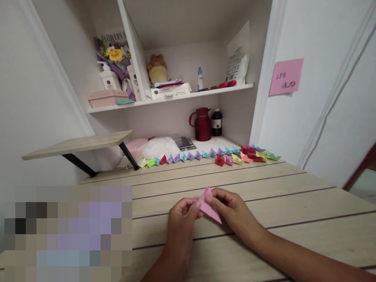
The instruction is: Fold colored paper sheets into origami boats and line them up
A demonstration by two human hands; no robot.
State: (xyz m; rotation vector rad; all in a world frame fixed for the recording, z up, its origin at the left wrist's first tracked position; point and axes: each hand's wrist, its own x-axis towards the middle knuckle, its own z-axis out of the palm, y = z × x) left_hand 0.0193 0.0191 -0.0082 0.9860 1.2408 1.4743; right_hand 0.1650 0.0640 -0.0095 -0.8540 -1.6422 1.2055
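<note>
A pink piece of folded paper (210, 209) is held up between both hands, just above the wooden table (282, 211). It shows a slanted, roughly triangular outline with a point at the top. My left hand (183, 213) pinches its left edge between thumb and fingers. On the other side my right hand (232, 205) grips it, thumb pressed on the near face and fingers behind it. The fingertips behind the paper are hidden. Beyond the hands, several small folded paper boats (190, 156) in many colours stand in a line along the table's back edge.
A raised wooden shelf (79, 145) on black legs stands at the back left. Behind the boats are a white plastic bag (161, 149), a dark red jug (202, 124) and a dark bottle (216, 123). A pixelated patch hides the lower left. A pink note (286, 77) hangs on the wall.
</note>
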